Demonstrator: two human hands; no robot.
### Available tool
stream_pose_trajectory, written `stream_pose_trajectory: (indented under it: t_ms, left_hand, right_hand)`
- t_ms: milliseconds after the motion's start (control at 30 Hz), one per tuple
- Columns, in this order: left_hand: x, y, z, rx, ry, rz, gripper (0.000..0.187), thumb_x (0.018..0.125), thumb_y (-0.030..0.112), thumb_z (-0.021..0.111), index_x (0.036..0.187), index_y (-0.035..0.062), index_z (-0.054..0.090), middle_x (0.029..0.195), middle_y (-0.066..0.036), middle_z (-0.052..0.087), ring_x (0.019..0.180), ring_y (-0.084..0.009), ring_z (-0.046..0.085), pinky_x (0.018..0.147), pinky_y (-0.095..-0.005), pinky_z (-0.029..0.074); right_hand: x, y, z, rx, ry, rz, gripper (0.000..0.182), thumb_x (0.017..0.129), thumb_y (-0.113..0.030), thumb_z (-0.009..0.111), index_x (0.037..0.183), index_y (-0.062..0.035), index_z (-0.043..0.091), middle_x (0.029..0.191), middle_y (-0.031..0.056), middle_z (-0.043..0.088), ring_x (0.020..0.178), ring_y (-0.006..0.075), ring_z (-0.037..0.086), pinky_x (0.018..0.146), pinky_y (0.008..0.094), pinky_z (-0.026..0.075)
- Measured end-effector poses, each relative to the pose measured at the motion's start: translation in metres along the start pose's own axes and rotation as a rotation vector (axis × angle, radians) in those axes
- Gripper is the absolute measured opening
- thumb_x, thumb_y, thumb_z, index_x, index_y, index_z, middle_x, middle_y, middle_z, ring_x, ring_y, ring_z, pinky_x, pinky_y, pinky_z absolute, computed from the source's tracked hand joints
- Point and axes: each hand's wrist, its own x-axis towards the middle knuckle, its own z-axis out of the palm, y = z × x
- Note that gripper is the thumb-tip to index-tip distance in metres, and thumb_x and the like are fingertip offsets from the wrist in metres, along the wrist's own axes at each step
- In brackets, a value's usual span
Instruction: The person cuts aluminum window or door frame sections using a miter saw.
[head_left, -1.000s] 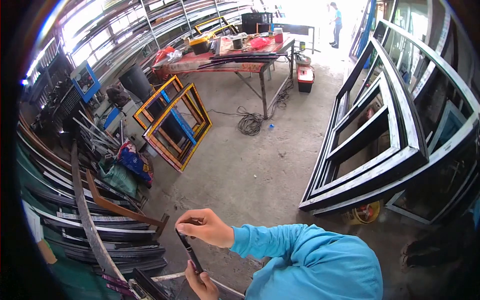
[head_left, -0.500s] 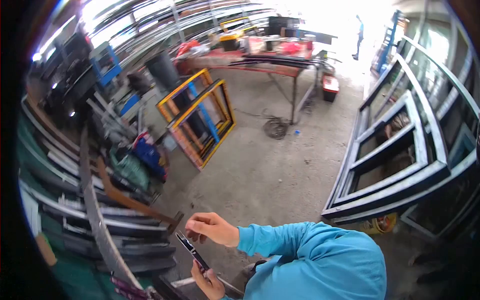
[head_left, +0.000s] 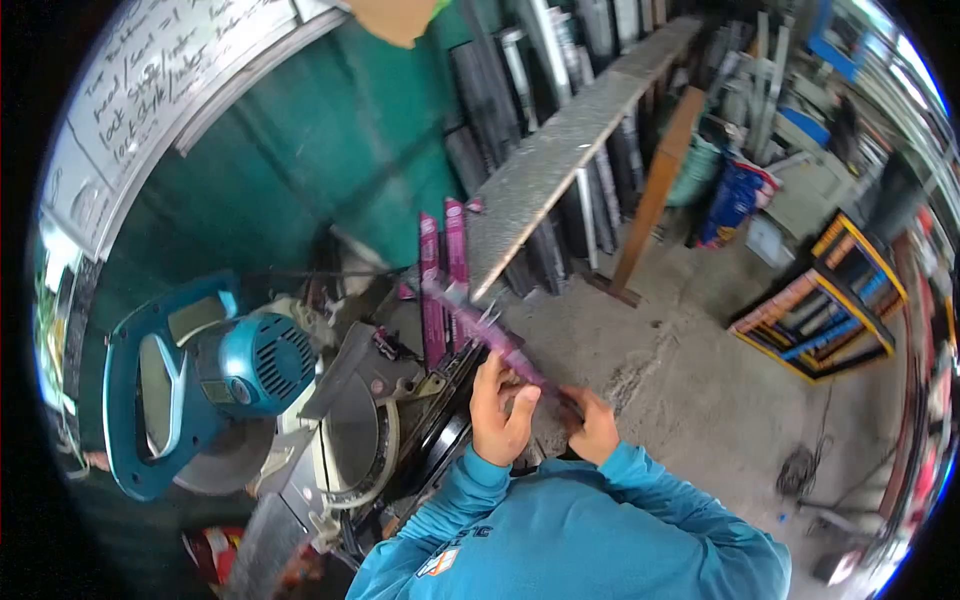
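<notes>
A short length of metal profile [head_left: 512,356] with purple film on it slants up and away from me, its far end blurred by motion. My left hand [head_left: 503,415] grips it around the middle, thumb raised along the near side. My right hand [head_left: 594,428] has its fingers closed on the near end. Two more purple-filmed profiles [head_left: 431,300] stand side by side just beyond the far end. Left of my hands is a teal mitre saw [head_left: 265,365], with its round base [head_left: 352,440] closest to my left sleeve.
A long grey plank [head_left: 580,140] runs away from the saw, with dark profiles [head_left: 487,100] leaning behind it. A brown post [head_left: 655,190] stands to its right. Yellow-and-black frames [head_left: 825,300] lean at the right. A handwritten whiteboard [head_left: 150,90] hangs upper left. Coiled cable [head_left: 800,470] lies on the floor.
My view has swung left, from the workshop floor and red table to the mitre saw. My right hand, earlier raised over the profile's end, now holds the profile along with my left.
</notes>
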Motion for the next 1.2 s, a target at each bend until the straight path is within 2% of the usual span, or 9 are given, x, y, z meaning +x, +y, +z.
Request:
stream_pose_trajectory:
  t_ms: [67, 133, 200, 300, 500, 733, 800, 933, 1200]
  left_hand:
    - [0.025, 0.006, 0.007, -0.002, 0.068, -0.085, 0.056, 0.087, 0.011, 0.069, 0.136, -0.0027, 0.046, 0.122, -0.014, 0.054, 0.111, -0.0263, 0.056, 0.092, -0.0340, 0.047]
    - [0.045, -0.011, -0.007, 0.692, -0.082, 0.132, 0.048, 0.084, 0.015, 0.072, 0.127, -0.0017, 0.057, 0.120, -0.018, 0.058, 0.112, -0.0322, 0.057, 0.095, -0.0386, 0.046]
    - [0.056, -0.036, -0.014, 0.902, 0.118, 0.054, 0.039, 0.083, 0.021, 0.072, 0.116, 0.0002, 0.064, 0.118, -0.019, 0.060, 0.107, -0.0364, 0.057, 0.093, -0.0413, 0.046]
    - [0.059, -0.035, -0.008, 0.963, 0.419, -0.081, 0.034, 0.085, 0.022, 0.071, 0.111, 0.0010, 0.066, 0.113, -0.018, 0.063, 0.101, -0.0351, 0.059, 0.088, -0.0415, 0.047]
    - [-0.004, -0.046, 0.034, 0.822, 0.467, -0.522, 0.027, 0.086, 0.019, 0.068, 0.107, 0.0023, 0.068, 0.095, -0.015, 0.067, 0.081, -0.0267, 0.064, 0.071, -0.0363, 0.051]
    - [-0.057, -0.066, 0.059, 0.864, 0.628, -0.600, 0.026, 0.086, 0.016, 0.064, 0.107, 0.0028, 0.068, 0.092, -0.014, 0.068, 0.079, -0.0281, 0.066, 0.072, -0.0380, 0.053]
    - [-0.066, -0.074, 0.047, 0.836, 0.695, -0.614, 0.026, 0.086, 0.018, 0.064, 0.108, 0.0035, 0.068, 0.092, -0.015, 0.068, 0.080, -0.0294, 0.066, 0.073, -0.0387, 0.053]
    - [-0.053, -0.073, 0.036, 1.010, 0.761, -0.596, 0.026, 0.088, 0.020, 0.064, 0.108, 0.0046, 0.069, 0.100, -0.017, 0.068, 0.084, -0.0306, 0.067, 0.073, -0.0387, 0.053]
    - [-0.027, -0.085, 0.049, 0.981, 0.570, -0.541, 0.031, 0.087, 0.024, 0.066, 0.110, 0.0044, 0.067, 0.102, -0.017, 0.067, 0.088, -0.0324, 0.065, 0.076, -0.0398, 0.052]
  right_hand:
    - [0.041, 0.004, -0.005, 0.070, -0.061, 0.047, 0.027, 0.084, -0.006, 0.066, 0.111, -0.0008, 0.063, 0.092, 0.0203, 0.065, 0.087, 0.0361, 0.066, 0.075, 0.0406, 0.051]
    - [0.088, 0.013, -0.009, 0.118, -0.168, 0.205, 0.022, 0.088, -0.009, 0.062, 0.108, -0.0005, 0.062, 0.088, 0.0215, 0.064, 0.081, 0.0352, 0.066, 0.071, 0.0387, 0.050]
    - [0.135, 0.050, 0.005, 0.180, -0.180, 0.069, 0.018, 0.091, -0.013, 0.060, 0.103, 0.0003, 0.061, 0.086, 0.0224, 0.063, 0.078, 0.0298, 0.065, 0.069, 0.0376, 0.048]
    - [0.204, 0.080, 0.014, 0.244, -0.315, 0.136, 0.018, 0.091, -0.016, 0.061, 0.096, 0.0005, 0.060, 0.081, 0.0165, 0.062, 0.074, 0.0197, 0.059, 0.070, 0.0357, 0.047]
    - [0.273, 0.094, 0.038, 0.751, -0.494, 0.457, 0.021, 0.095, -0.020, 0.064, 0.092, 0.0007, 0.062, 0.084, 0.0008, 0.061, 0.076, 0.0088, 0.052, 0.067, 0.0278, 0.045]
    - [0.267, 0.088, 0.045, 0.842, -0.664, 0.576, 0.014, 0.096, -0.016, 0.061, 0.099, -0.0028, 0.062, 0.089, 0.0002, 0.062, 0.077, 0.0091, 0.054, 0.067, 0.0274, 0.045]
    - [0.262, 0.105, 0.058, 0.783, -0.714, 0.419, 0.012, 0.098, -0.017, 0.058, 0.103, -0.0067, 0.061, 0.092, 0.0012, 0.063, 0.080, 0.0120, 0.060, 0.071, 0.0303, 0.053]
    - [0.276, 0.085, 0.060, 0.639, -0.553, 0.318, 0.013, 0.094, -0.015, 0.064, 0.097, -0.0027, 0.063, 0.085, -0.0003, 0.062, 0.074, 0.0087, 0.054, 0.067, 0.0264, 0.046]
    - [0.279, 0.095, 0.069, 0.773, -0.336, 0.653, 0.034, 0.093, -0.035, 0.067, 0.097, -0.0008, 0.064, 0.082, 0.0057, 0.065, 0.062, 0.0134, 0.059, 0.051, 0.0285, 0.051]
